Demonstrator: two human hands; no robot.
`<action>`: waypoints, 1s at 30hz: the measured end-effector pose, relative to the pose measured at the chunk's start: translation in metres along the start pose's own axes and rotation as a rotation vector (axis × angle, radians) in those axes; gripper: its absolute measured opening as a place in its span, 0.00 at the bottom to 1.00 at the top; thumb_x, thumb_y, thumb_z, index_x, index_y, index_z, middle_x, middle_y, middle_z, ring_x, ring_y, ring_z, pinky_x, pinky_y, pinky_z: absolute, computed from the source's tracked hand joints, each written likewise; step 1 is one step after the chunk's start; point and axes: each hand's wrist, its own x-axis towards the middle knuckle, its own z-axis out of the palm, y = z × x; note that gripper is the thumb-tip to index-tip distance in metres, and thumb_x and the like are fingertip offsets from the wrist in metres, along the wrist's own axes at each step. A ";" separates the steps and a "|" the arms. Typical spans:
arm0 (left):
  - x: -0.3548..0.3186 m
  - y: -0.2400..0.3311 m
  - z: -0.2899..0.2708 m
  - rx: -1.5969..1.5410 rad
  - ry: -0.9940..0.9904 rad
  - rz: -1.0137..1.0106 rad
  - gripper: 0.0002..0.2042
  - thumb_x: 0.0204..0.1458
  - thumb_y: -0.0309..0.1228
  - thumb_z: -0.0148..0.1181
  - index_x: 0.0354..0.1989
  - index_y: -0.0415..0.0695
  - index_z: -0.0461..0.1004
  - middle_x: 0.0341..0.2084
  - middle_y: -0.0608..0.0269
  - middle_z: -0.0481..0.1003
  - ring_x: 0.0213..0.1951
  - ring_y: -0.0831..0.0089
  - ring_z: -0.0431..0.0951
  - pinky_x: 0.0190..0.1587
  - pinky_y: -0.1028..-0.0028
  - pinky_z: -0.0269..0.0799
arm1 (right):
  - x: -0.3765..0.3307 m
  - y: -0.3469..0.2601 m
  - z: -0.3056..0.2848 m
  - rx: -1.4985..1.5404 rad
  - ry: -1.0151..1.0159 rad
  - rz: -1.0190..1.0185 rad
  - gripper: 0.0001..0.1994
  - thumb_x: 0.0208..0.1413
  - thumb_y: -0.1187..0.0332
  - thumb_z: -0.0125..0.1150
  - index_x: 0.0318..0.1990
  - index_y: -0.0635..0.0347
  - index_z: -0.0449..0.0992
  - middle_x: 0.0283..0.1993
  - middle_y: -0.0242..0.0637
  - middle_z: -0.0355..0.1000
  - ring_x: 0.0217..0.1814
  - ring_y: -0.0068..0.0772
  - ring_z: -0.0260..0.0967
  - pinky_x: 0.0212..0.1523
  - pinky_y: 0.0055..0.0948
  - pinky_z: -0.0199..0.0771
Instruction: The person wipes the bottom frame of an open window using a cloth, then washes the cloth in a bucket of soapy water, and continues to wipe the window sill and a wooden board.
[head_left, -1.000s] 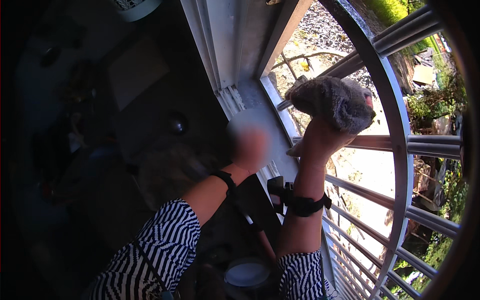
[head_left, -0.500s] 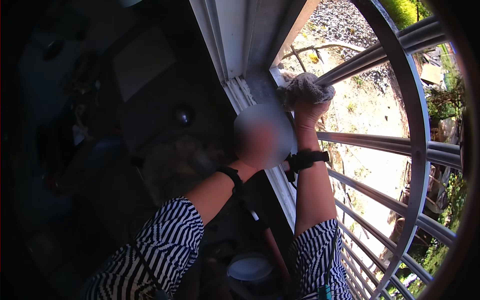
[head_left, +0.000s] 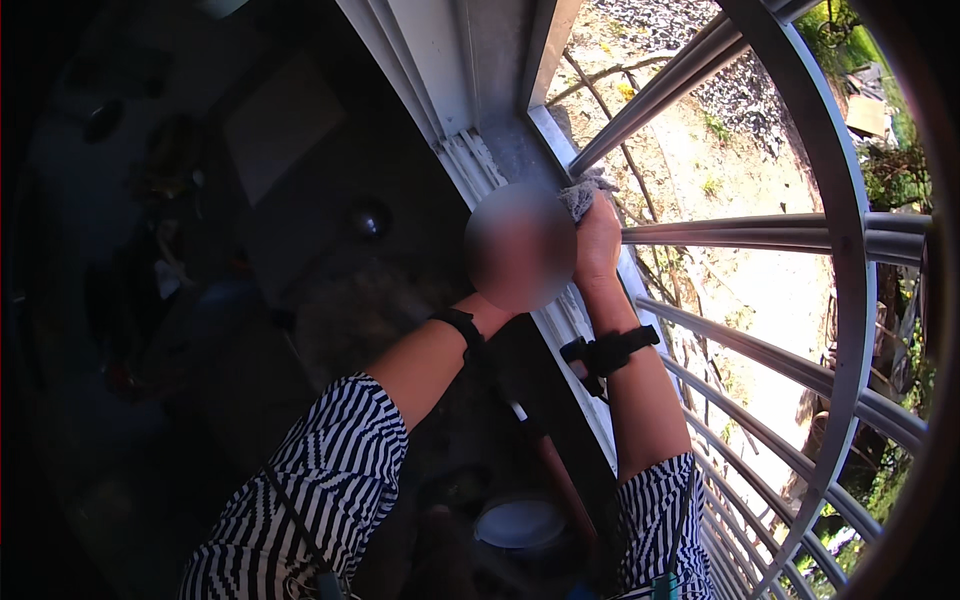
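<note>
My right hand (head_left: 599, 248) is closed around a crumpled grey cloth (head_left: 584, 193). It sits at the outer edge of the window sill (head_left: 512, 152), close to where a metal bar (head_left: 650, 95) meets the frame. My left hand (head_left: 522, 262) is at the sill just left of the right one. A round blur covers its fingers, so whether it grips anything is hidden. A dark band circles each wrist.
Metal bars, such as this one (head_left: 730, 233), run out to a curved flat metal strip (head_left: 852, 210). Beyond them lies sunlit ground with gravel and plants. Inside the dark room, a pale round basin (head_left: 520, 525) stands below, beside a reddish pole (head_left: 560, 475).
My right hand, with the cloth, has drawn nearer along the frame, off the bar it was wrapped around. The left hand stays by the sill, and the view has shifted slightly.
</note>
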 end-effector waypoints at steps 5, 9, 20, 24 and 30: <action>-0.001 -0.014 0.019 -0.069 0.113 0.095 0.15 0.49 0.33 0.56 0.43 0.41 0.67 0.40 0.57 0.69 0.43 0.65 0.69 0.46 0.67 0.65 | -0.062 -0.008 -0.037 0.180 0.104 -0.063 0.13 0.44 0.72 0.60 0.39 0.59 0.68 0.35 0.45 0.69 0.40 0.47 0.69 0.41 0.36 0.68; -0.006 -0.038 0.037 0.348 0.207 0.175 0.15 0.49 0.33 0.55 0.44 0.41 0.67 0.40 0.53 0.69 0.44 0.59 0.69 0.47 0.62 0.64 | -0.126 0.006 -0.089 0.383 0.160 0.151 0.15 0.40 0.80 0.61 0.39 0.63 0.69 0.36 0.33 0.68 0.39 0.24 0.66 0.45 0.22 0.65; -0.002 -0.036 0.034 0.456 0.281 0.272 0.10 0.45 0.30 0.57 0.35 0.40 0.70 0.32 0.51 0.71 0.35 0.55 0.71 0.37 0.60 0.67 | -0.285 0.013 -0.175 0.725 0.707 0.335 0.10 0.52 0.75 0.52 0.42 0.66 0.66 0.40 0.38 0.68 0.42 0.29 0.67 0.47 0.28 0.69; 0.000 -0.029 0.037 0.579 0.100 0.134 0.18 0.47 0.37 0.55 0.46 0.46 0.65 0.44 0.53 0.65 0.50 0.61 0.62 0.53 0.53 0.52 | -0.306 0.039 -0.180 0.612 0.854 0.470 0.10 0.53 0.78 0.51 0.44 0.66 0.67 0.41 0.37 0.68 0.43 0.28 0.67 0.46 0.28 0.70; 0.009 -0.057 0.058 0.441 0.473 -0.072 0.25 0.44 0.43 0.57 0.50 0.50 0.61 0.55 0.55 0.53 0.59 0.57 0.51 0.61 0.51 0.36 | -0.310 0.089 -0.174 0.590 0.865 0.722 0.18 0.46 0.82 0.59 0.46 0.68 0.66 0.46 0.39 0.69 0.47 0.28 0.67 0.49 0.29 0.69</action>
